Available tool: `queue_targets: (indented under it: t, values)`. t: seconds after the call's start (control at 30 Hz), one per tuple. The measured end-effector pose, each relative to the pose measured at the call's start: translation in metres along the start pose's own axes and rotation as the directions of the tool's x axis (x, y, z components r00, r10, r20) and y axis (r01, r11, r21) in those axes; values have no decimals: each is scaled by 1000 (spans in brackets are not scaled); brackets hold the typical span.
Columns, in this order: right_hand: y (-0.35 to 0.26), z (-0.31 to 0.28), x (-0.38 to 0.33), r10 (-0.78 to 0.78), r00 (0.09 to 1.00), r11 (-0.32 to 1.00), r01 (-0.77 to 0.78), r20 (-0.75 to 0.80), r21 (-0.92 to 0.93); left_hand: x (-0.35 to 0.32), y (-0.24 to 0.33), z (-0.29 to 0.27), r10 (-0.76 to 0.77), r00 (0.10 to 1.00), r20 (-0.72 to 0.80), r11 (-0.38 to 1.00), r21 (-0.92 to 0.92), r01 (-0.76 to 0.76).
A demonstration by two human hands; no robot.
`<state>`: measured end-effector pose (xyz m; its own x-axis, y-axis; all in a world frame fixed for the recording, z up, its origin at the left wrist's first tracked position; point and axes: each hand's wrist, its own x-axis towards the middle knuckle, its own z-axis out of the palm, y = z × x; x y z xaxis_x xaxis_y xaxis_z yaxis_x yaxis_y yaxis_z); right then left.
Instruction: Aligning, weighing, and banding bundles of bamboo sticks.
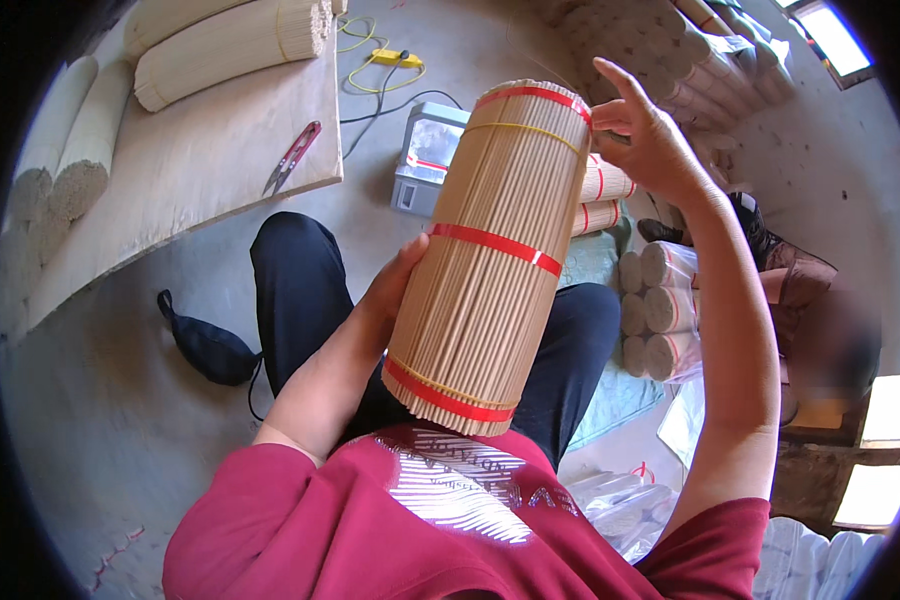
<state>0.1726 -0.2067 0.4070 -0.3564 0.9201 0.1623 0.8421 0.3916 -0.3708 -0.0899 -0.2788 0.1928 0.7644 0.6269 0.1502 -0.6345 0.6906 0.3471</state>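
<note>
A thick round bundle of thin pale sticks (490,250), bound by three red bands and yellow rubber bands, is held upright and slightly tilted in front of my chest. My left hand (395,285) grips its left side near the middle. My right hand (645,135) rests against the top far end, fingers spread, forefinger raised. I sit with dark trousers and a red shirt.
A wooden board (200,150) at the left carries more stick bundles (230,45) and red snips (292,157). A black pouch (208,345) lies on the concrete floor. Banded and wrapped bundles (660,300) are stacked at the right. A grey box (425,160) and yellow cable lie ahead.
</note>
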Motion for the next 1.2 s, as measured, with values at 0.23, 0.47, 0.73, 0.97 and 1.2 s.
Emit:
queue_targets:
  t: [0.23, 0.47, 0.73, 0.97, 1.2]
  values:
    - [4, 7, 4, 11, 991, 1000, -15, -136, -27, 10, -6, -6, -26, 998, -65, 991, -135, 17]
    - [16, -2, -4, 135, 944, 990, -118, -301, 74, 35, 3, 6, -92, 994, -60, 981, -180, 80]
    - [39, -16, -64, 404, 898, 812, -264, -175, 520, 95, 47, 52, -104, 994, -28, 988, 114, 106]
    - [54, -8, -120, 491, 859, 687, -281, -143, 669, 133, 48, 94, -186, 980, -74, 931, 306, 200]
    - [72, -6, -163, 486, 852, 670, -220, -194, 709, 159, 25, 113, -263, 949, -171, 850, 425, 312]
